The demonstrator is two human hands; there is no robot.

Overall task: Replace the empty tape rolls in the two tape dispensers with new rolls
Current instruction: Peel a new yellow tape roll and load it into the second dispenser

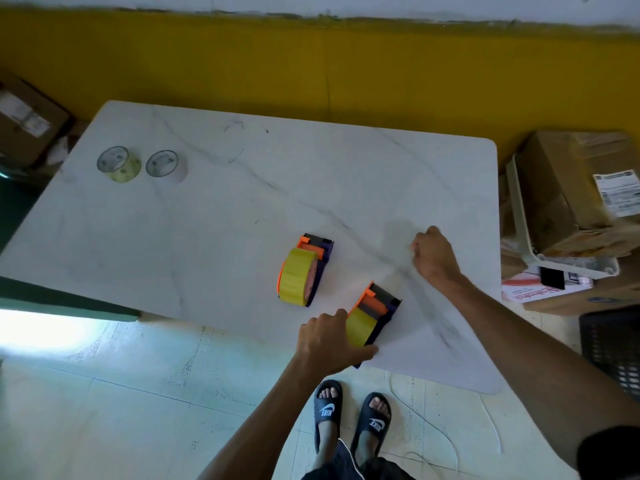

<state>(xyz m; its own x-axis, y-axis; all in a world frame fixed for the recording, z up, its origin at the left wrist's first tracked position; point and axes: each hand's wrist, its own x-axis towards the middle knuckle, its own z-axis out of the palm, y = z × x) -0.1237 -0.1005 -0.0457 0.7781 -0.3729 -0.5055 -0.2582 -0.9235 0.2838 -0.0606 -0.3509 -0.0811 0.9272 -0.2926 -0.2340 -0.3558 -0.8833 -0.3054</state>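
Two orange and purple tape dispensers lie on the white marble table [207, 220]. The farther dispenser [306, 270] carries a full yellow tape roll and nobody touches it. The nearer dispenser [375, 311] sits at the table's front edge, also with a yellow roll in it. My left hand [330, 341] grips that dispenser around its roll. My right hand [434, 256] is closed above and to the right of it, and a faint clear strip of tape appears stretched from the dispenser to its fingers. Two nearly empty tape rolls [119, 164] [166, 165] stand at the table's far left.
Cardboard boxes [568, 188] and a white frame are stacked to the right of the table, with a dark crate [613, 344] lower right. Another box [24, 119] stands at the far left. A yellow wall runs behind. My sandalled feet stand below the table edge.
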